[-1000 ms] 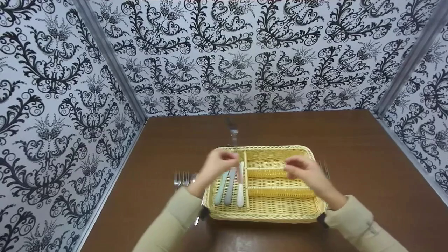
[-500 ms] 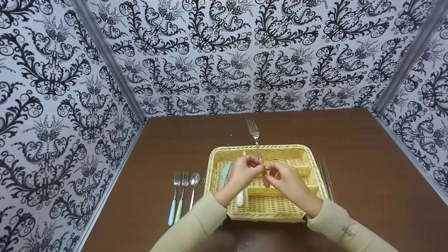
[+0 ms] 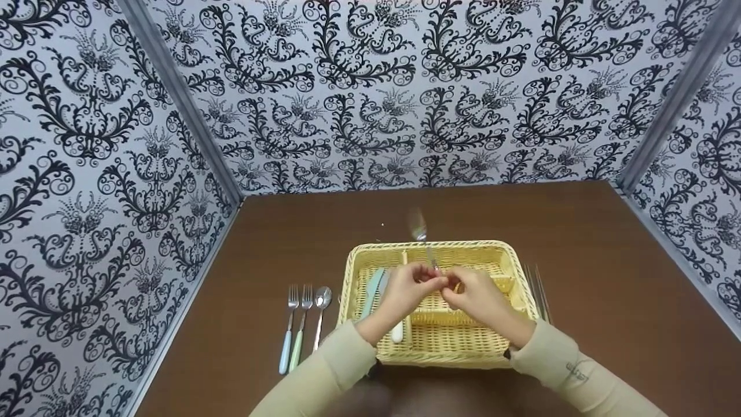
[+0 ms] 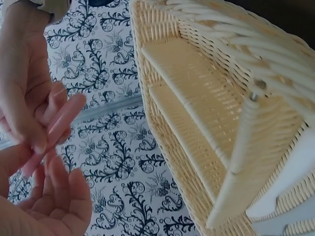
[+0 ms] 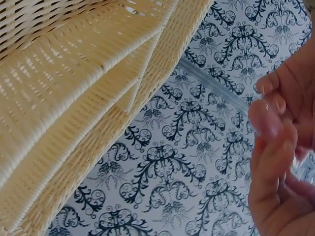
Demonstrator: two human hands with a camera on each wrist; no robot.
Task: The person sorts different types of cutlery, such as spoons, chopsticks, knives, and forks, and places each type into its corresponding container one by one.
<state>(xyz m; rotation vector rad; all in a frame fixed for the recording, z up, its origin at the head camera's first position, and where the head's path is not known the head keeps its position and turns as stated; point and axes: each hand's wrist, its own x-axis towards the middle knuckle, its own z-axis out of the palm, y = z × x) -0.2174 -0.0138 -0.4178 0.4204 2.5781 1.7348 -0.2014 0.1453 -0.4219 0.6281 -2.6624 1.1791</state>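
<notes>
Both hands meet above a yellow wicker basket (image 3: 451,359) and hold one fork (image 3: 421,234) by its pink handle. The head of the fork points away over the far rim and is blurred. My left hand (image 3: 406,285) pinches the handle between thumb and fingers. Close against it, my right hand (image 3: 476,296) pinches the same handle. In the left wrist view the pink handle (image 4: 66,118) sticks out past the right thumb. The right wrist view shows the rounded handle end (image 5: 264,119) between the fingers.
Left of the basket lie a blue-handled fork (image 3: 286,347), a green-handled fork (image 3: 297,346) and a spoon (image 3: 322,300). The basket's left compartment holds a mint knife (image 3: 373,289) and a white-handled knife (image 3: 397,331). Thin metal sticks (image 3: 539,292) lie right of the basket.
The hands, apart a second ago with the fork near the left one, have come together over the basket's middle. Since then the fork's head has blurred as it turns, and both hands now pinch its handle.
</notes>
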